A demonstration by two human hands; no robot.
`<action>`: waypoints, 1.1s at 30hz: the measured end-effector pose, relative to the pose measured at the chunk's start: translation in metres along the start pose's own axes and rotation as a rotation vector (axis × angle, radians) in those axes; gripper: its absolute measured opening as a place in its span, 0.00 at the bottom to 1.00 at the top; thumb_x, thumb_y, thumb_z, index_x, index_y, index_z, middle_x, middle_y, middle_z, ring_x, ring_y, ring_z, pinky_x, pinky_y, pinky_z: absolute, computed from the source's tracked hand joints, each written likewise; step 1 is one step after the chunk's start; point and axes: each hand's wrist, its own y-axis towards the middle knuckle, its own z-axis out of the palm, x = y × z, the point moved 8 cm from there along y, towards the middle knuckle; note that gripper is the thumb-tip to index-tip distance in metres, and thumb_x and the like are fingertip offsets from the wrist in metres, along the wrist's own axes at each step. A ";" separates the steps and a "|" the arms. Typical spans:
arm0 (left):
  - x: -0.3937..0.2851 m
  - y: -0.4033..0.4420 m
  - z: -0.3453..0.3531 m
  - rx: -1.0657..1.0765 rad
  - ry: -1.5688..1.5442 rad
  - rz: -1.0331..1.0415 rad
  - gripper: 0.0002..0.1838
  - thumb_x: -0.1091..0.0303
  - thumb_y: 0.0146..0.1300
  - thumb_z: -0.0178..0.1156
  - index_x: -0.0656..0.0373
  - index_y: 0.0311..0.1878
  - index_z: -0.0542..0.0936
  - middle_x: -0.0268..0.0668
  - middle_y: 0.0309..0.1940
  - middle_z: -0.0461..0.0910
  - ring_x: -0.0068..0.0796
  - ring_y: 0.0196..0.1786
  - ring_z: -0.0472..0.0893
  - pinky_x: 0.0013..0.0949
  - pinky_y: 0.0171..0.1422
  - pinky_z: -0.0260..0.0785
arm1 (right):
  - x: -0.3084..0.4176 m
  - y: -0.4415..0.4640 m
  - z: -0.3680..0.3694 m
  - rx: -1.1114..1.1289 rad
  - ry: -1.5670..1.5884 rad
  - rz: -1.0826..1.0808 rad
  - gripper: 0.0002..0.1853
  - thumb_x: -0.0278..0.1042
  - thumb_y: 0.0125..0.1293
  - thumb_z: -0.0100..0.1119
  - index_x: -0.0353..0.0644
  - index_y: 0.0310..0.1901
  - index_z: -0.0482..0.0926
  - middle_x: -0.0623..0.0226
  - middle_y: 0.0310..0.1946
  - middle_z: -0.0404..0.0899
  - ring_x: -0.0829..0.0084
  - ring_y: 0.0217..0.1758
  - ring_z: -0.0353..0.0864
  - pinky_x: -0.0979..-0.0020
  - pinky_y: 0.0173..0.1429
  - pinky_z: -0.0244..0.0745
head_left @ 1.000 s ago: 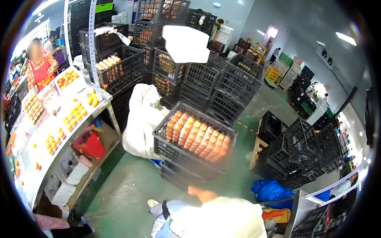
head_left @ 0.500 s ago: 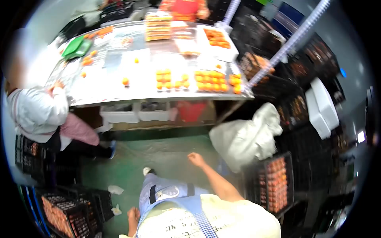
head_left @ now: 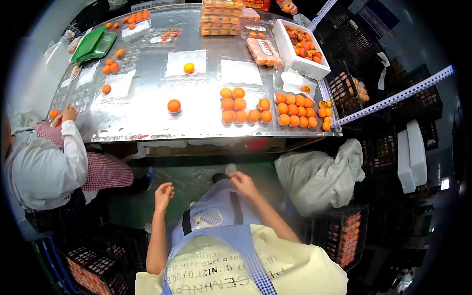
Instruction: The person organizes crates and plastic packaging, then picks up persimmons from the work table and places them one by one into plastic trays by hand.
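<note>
My left hand hangs in front of my blue apron, fingers loosely bent and slightly apart, with nothing visible in it. Over the apron's other side is my right hand, its fingers also loosely curled around nothing that I can see. Both are below the near edge of the metal table, touching nothing on it. Closest on the tabletop are a single orange fruit, a clear tray of orange fruit with some cells unfilled, and a fuller tray of fruit to its right.
A co-worker sits at the table's left, hands on fruit. Another person's hand shows at the far side. A white foam box of fruit, stacked packs and a green scale stand on the table. A pale sack lies right.
The table is now nearer and lower in view, so I have stepped toward it. My left hand has risen from beside my body to the apron's front; my right stays forward.
</note>
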 end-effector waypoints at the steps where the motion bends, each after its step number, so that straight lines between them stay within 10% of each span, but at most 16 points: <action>1: -0.021 0.005 0.017 0.019 -0.015 0.027 0.11 0.67 0.63 0.56 0.58 0.48 0.77 0.31 0.34 0.79 0.19 0.32 0.77 0.21 0.37 0.70 | 0.017 0.010 -0.013 -0.025 -0.013 -0.034 0.10 0.30 0.62 0.51 0.37 0.44 0.76 0.65 0.30 0.79 0.76 0.31 0.78 0.73 0.38 0.74; 8: -0.151 0.032 0.144 0.088 0.040 0.243 0.12 0.69 0.63 0.55 0.62 0.48 0.77 0.34 0.35 0.80 0.17 0.33 0.77 0.20 0.36 0.69 | 0.105 0.095 -0.161 -0.261 -0.194 -0.269 0.11 0.32 0.62 0.53 0.35 0.42 0.77 0.56 0.36 0.80 0.66 0.40 0.80 0.69 0.45 0.72; 13: -0.224 0.054 0.210 -0.058 0.416 0.331 0.12 0.70 0.62 0.56 0.62 0.47 0.77 0.38 0.31 0.80 0.17 0.29 0.77 0.23 0.29 0.68 | 0.131 0.160 -0.239 -0.317 -0.264 -0.365 0.10 0.29 0.60 0.55 0.37 0.42 0.77 0.62 0.30 0.78 0.72 0.29 0.77 0.71 0.34 0.71; 23: -0.228 0.105 0.247 -0.157 0.687 0.305 0.13 0.69 0.61 0.53 0.65 0.46 0.77 0.52 0.34 0.80 0.48 0.38 0.81 0.40 0.44 0.71 | 0.147 0.186 -0.242 -0.214 -0.544 -0.366 0.10 0.32 0.57 0.58 0.41 0.41 0.77 0.63 0.31 0.77 0.66 0.29 0.78 0.67 0.33 0.72; 33: -0.203 0.129 0.249 0.134 0.491 0.012 0.12 0.66 0.64 0.53 0.68 0.40 0.75 0.42 0.27 0.80 0.25 0.19 0.76 0.29 0.22 0.67 | 0.141 0.164 -0.217 -0.197 -0.787 -0.309 0.19 0.40 0.50 0.65 0.43 0.44 0.74 0.63 0.35 0.73 0.63 0.30 0.77 0.62 0.35 0.72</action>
